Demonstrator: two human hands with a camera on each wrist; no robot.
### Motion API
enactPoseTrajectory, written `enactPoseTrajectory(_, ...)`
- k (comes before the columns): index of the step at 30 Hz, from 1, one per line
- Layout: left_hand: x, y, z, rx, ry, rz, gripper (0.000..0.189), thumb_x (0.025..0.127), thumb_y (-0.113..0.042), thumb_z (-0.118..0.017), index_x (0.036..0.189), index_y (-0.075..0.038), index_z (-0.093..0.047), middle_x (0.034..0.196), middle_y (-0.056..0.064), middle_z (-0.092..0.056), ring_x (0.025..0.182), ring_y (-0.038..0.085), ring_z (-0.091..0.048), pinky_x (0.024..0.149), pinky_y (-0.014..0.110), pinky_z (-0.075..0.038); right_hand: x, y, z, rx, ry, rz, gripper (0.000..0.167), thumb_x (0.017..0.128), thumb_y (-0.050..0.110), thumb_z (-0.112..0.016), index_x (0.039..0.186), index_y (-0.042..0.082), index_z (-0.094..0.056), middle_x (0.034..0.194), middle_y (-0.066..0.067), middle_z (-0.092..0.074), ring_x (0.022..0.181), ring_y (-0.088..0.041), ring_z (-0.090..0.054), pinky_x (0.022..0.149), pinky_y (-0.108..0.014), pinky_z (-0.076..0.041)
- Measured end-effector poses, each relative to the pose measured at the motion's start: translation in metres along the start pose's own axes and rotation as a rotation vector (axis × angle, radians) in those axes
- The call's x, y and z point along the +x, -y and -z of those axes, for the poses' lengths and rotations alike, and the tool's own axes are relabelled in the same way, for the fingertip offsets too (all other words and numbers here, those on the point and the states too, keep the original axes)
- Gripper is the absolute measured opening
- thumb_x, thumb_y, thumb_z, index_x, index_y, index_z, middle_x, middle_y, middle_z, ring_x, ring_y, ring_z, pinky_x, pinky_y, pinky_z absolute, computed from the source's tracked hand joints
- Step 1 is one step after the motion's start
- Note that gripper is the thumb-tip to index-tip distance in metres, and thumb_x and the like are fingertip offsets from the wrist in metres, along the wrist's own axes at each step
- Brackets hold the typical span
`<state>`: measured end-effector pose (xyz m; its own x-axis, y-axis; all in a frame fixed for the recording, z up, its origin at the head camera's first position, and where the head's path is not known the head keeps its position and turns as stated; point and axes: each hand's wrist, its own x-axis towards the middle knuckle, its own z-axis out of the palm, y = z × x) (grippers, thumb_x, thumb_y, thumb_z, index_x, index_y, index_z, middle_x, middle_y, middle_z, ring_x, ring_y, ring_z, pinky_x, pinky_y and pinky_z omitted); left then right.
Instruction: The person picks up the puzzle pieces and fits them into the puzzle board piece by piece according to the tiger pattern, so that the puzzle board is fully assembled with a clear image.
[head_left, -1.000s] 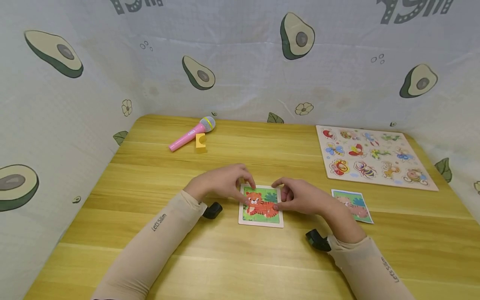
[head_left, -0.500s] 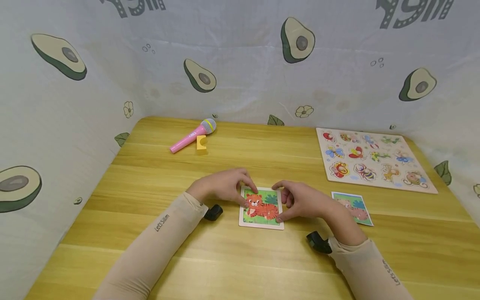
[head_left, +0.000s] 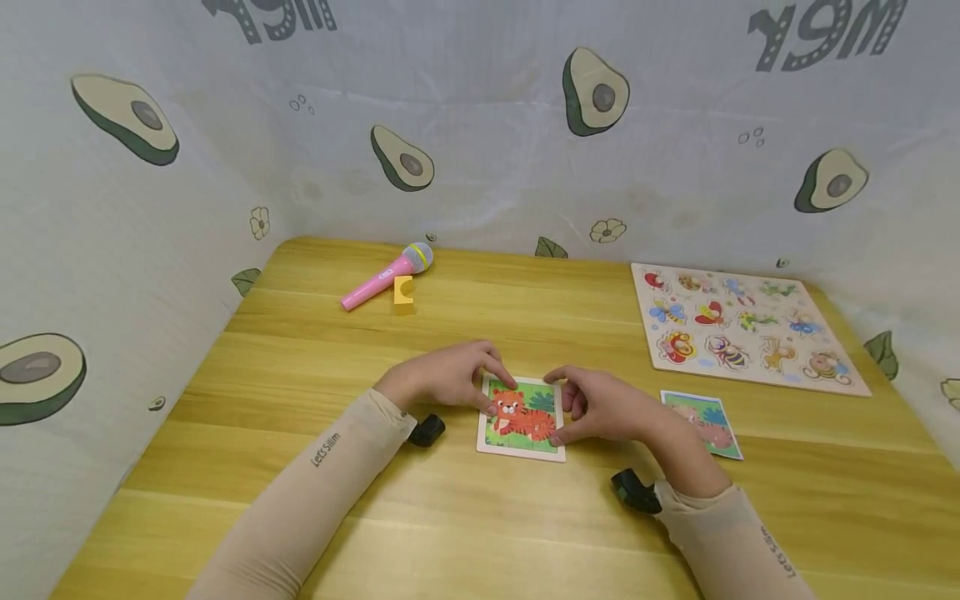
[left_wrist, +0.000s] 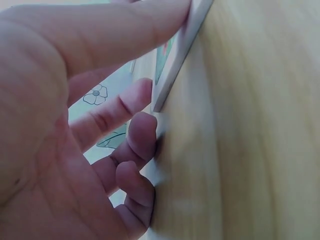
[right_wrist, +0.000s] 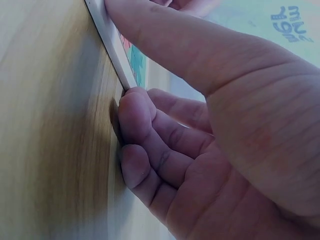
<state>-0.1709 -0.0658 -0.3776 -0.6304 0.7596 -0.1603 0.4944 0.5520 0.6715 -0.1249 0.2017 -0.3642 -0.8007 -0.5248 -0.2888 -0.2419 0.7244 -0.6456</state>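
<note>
A square tiger puzzle (head_left: 523, 422) with a pale frame lies on the wooden table between both hands. My left hand (head_left: 450, 375) holds its left side, thumb over the left border and index finger at the top edge. On the opposite side, my right hand (head_left: 603, 407) grips the frame, its thumb on the lower right border and index finger by the top right corner. The left wrist view shows the thumb on the pale frame (left_wrist: 172, 70), the lower fingers curled by the tabletop. In the right wrist view, curled fingertips meet the corner of the frame (right_wrist: 117, 52).
A small tiger picture card (head_left: 705, 425) lies right of the right hand. Behind it is a large insect puzzle board (head_left: 750, 329). A pink toy microphone (head_left: 386, 279) and a yellow notched block (head_left: 403, 292) lie at the back left. Avocado-print cloth (head_left: 495, 150) hangs behind the table.
My right thumb has slid down along the puzzle's right side to its lower right border. The left fingers have shifted slightly. The head view has tilted up a little.
</note>
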Motion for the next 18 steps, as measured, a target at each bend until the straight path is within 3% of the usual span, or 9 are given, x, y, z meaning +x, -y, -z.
enactPoseTrajectory(18, 0.0001, 0.0010, 0.0000, 0.002, -0.002, -0.018, 0.037, 0.084, -0.027, -0.085, 0.120, -0.024, -0.075, 0.114, -0.009, -0.052, 0.101, 0.014, -0.051, 0.090, 0.030, -0.043, 0.0014, -0.0035, 0.0004, 0.003, -0.004, -0.006, 0.076, 0.076, 0.029, -0.091, 0.135, 0.000, -0.052, 0.090, -0.005, -0.055, 0.079, -0.019, -0.051, 0.069, -0.032, -0.046)
